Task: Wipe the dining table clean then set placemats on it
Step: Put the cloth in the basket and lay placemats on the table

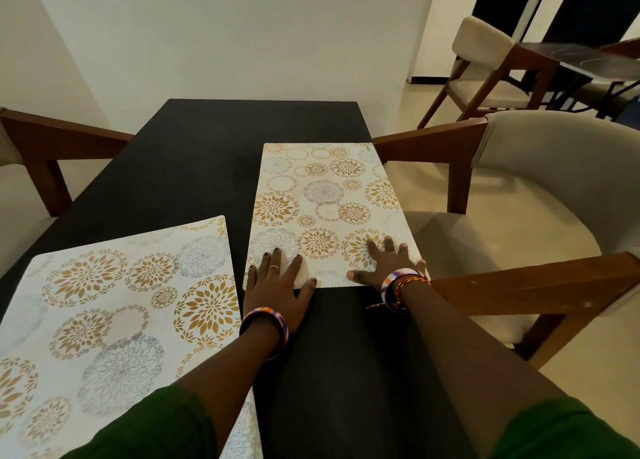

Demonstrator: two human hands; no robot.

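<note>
A dark dining table (194, 167) fills the middle of the view. A white placemat (325, 202) with gold and grey flower circles lies flat along the table's right edge. My left hand (277, 285) lies flat with spread fingers on its near left corner. My right hand (384, 261) presses flat on its near right corner. A second placemat (114, 313) with the same pattern lies on the near left part of the table, partly under my left forearm.
Wooden armchairs with beige cushions stand at the right (540, 195) and at the left (41, 153) of the table. Another chair (485, 60) and a dark side table (581, 56) stand at the back right. A white wall is behind the table's far end.
</note>
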